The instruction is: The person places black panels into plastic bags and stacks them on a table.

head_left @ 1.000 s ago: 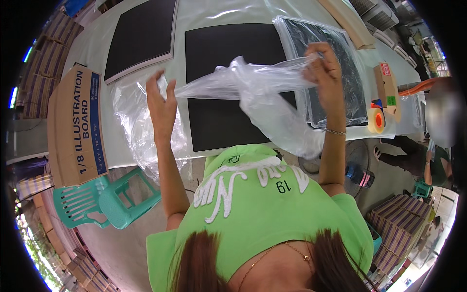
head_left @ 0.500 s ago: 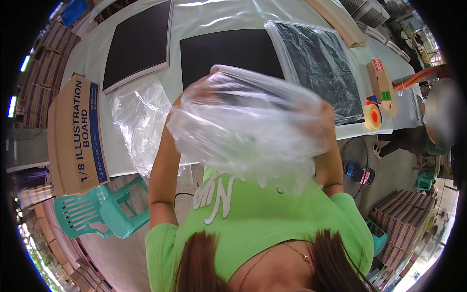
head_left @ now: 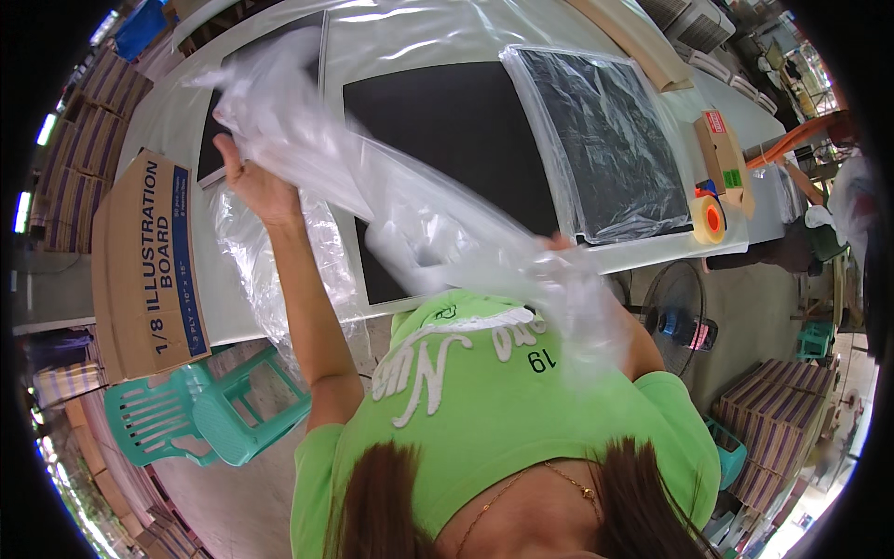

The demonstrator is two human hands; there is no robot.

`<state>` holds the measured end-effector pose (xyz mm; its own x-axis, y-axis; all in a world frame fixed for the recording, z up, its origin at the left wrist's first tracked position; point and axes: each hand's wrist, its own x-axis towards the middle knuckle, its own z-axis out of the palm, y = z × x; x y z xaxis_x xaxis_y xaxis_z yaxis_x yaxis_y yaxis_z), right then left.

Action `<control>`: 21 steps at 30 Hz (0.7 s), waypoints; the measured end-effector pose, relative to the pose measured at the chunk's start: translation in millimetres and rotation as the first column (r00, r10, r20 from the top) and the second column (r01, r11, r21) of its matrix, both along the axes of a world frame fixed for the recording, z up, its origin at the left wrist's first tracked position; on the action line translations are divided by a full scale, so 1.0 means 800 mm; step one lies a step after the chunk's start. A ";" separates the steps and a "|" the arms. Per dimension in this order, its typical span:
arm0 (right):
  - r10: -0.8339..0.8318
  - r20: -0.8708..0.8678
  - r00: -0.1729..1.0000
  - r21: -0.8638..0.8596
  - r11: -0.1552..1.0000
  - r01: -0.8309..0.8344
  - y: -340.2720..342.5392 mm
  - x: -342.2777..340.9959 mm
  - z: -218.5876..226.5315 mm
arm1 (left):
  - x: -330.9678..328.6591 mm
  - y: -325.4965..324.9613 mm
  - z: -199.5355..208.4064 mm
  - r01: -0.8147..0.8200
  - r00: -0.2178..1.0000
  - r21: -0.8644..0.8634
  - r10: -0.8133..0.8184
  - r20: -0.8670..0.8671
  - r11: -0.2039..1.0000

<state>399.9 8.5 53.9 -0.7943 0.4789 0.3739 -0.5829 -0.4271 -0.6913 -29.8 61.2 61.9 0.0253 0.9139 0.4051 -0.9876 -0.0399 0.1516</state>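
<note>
A crumpled clear plastic bag (head_left: 410, 205) stretches slantwise between my hands, blurred by motion. At its upper left end, my left hand (head_left: 261, 191) grips it, thumb apart and the fingers partly behind the film. Mostly covered by the plastic, my right hand (head_left: 557, 243) holds the lower right end near my chest. Below the bag lies a flat black board (head_left: 456, 121), partly hidden. Left of it, the plastic crosses a thick black-topped stack (head_left: 207, 154). To the right is a black board in clear plastic wrapping (head_left: 605, 140).
Loose clear plastic (head_left: 244, 256) hangs over the table's front edge. A printed brown carton (head_left: 154, 261) stands at left, by green plastic chairs (head_left: 247, 419). A tape roll (head_left: 710, 220) and a small brown box (head_left: 719, 154) sit at right. A fan (head_left: 675, 307) stands beyond the table edge.
The plastic bag has swung from bunched in front of my chest to a long slanting stretch. My left hand has moved left; my right hand has drawn slightly left.
</note>
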 end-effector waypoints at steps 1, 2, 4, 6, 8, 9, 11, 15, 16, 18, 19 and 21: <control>-0.013 -0.053 0.999 -0.030 0.999 0.012 0.000 -0.006 -0.003 | -0.011 0.003 0.006 0.001 1.000 -0.032 -0.001 0.010 0.999; -0.034 -0.102 0.994 -0.050 0.998 0.029 0.004 -0.009 -0.001 | -0.008 -0.004 -0.004 0.013 1.000 -0.046 -0.013 0.014 0.999; -0.071 -0.232 0.970 -0.096 0.994 0.050 0.020 -0.008 0.007 | 0.007 -0.025 -0.031 0.054 0.999 -0.053 -0.055 -0.001 0.997; -0.148 -0.343 0.928 -0.130 0.986 0.109 0.040 0.008 0.034 | 0.029 -0.036 -0.069 0.156 0.987 -0.055 -0.158 -0.032 0.986; -0.183 -0.441 0.879 -0.182 0.977 0.112 0.071 0.011 0.046 | 0.025 -0.065 -0.111 0.226 0.957 -0.086 -0.238 -0.164 0.970; -0.233 -0.463 0.855 -0.211 0.966 0.149 0.082 0.015 0.052 | 0.026 -0.078 -0.131 0.296 0.923 -0.102 -0.312 -0.226 0.950; -0.412 -0.426 0.806 -0.297 0.905 0.306 0.097 0.023 0.051 | 0.029 -0.104 -0.160 0.435 0.823 -0.131 -0.452 -0.345 0.891; -0.856 -0.005 0.516 -0.217 0.505 0.835 0.110 0.021 -0.028 | 0.028 -0.116 -0.157 0.418 0.861 -0.061 -0.416 -0.293 0.906; -0.912 0.123 0.391 -0.091 0.382 0.920 0.110 0.009 -0.044 | 0.027 -0.120 -0.131 0.280 0.936 -0.021 -0.277 -0.217 0.960; -0.605 0.070 0.793 -0.433 0.698 0.570 0.085 -0.004 -0.058 | 0.019 -0.097 -0.096 0.082 0.996 0.038 -0.080 -0.048 0.996; -0.392 -0.026 0.919 -0.570 0.761 0.309 0.069 -0.010 -0.060 | 0.013 -0.087 -0.082 0.049 0.999 0.037 -0.050 0.005 0.998; -0.090 0.093 0.992 -0.647 0.752 0.129 0.038 -0.025 -0.063 | -0.001 -0.070 -0.058 0.009 0.994 0.019 -0.011 0.107 1.000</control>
